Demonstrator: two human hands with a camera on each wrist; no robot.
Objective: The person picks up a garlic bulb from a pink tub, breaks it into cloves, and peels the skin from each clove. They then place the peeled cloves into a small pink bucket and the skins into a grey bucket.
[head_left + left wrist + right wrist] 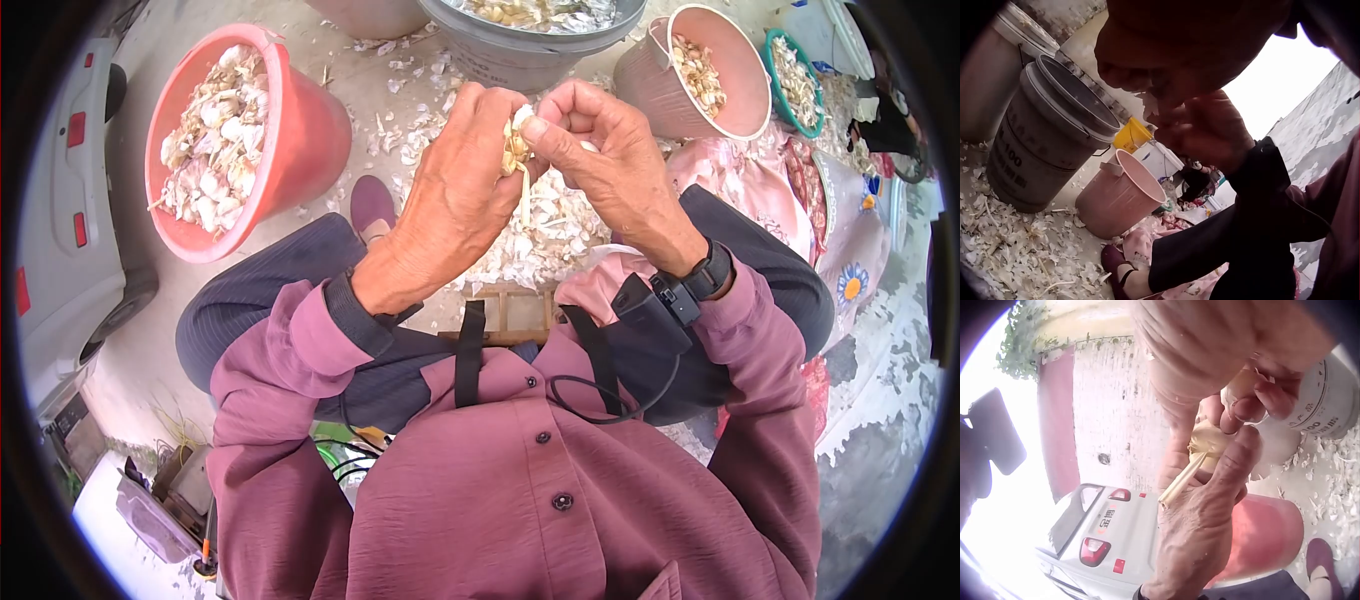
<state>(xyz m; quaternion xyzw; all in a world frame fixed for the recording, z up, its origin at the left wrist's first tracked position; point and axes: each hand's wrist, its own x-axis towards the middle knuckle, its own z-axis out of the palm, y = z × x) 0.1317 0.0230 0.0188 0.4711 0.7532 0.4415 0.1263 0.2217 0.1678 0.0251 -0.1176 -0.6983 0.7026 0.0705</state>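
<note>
Head view lets me see the garlic bulb (514, 152) held by fingers of the left hand (450, 190), its stem (525, 198) toward six o'clock, the right hand (622, 165) pinching from three o'clock.

The left forearm (305, 340) and right forearm (755, 320) are raised and angled inward. The left hand (450, 190) is held back upward with curled fingers (488, 108); beside it, the right hand's (635, 170) thumb (558, 143) is extended toward it, its fingers bent.
</note>
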